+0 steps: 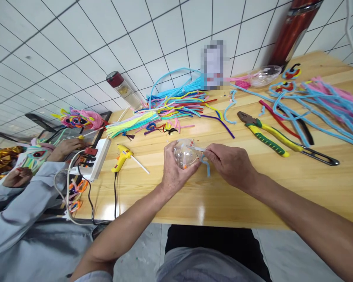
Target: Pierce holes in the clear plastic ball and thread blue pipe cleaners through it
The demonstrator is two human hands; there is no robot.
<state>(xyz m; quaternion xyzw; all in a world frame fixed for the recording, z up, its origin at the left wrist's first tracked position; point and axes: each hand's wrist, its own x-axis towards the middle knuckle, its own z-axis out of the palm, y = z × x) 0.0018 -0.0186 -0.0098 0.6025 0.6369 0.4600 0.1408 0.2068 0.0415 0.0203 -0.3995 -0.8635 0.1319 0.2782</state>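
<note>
My left hand [172, 168] is wrapped around a clear plastic ball [182, 154], held just above the table. Small red and orange bits show on or through the ball. My right hand [231, 160] is closed on a thin, pale, blade-like tool [196, 149], whose far end reaches the ball's upper right side; its handle is hidden in my fist. A short light-blue pipe cleaner [207, 167] curls down between my hands, and I cannot tell whether it is attached to the ball.
Left of me lie a yellow glue gun [122, 158] and a white power strip [98, 160]. Green-yellow pliers [263, 135] lie to the right. Pipe cleaner bundles [176, 102], a glass bottle [125, 91] and a red flask [294, 33] line the back. A co-worker's sleeve [32, 203] is at left.
</note>
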